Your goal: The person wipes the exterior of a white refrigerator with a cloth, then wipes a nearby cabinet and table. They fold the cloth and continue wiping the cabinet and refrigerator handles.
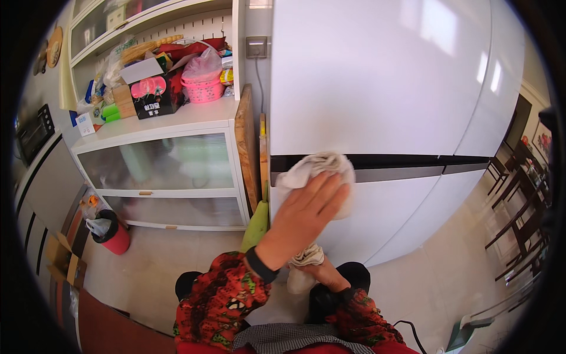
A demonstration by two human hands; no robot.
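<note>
My left hand (303, 212) lies spread over a crumpled white cloth (327, 163), pressing it to the front of a white refrigerator (376, 97). The cloth covers the left end of the dark handle gap (398, 161) between the upper and lower doors. Lower down, close to my body, my right hand (320, 271) is closed around a second off-white cloth (307, 256), part of which hangs below the fingers. That hand is partly hidden by my left wrist.
Left of the refrigerator stand wooden boards (247, 150), a green gourd (256, 225) and a white cabinet (154, 128) holding a pink basket (203, 90) and boxes. A red bin (117, 239) is on the floor. Dark wooden chairs (522, 221) stand at the right.
</note>
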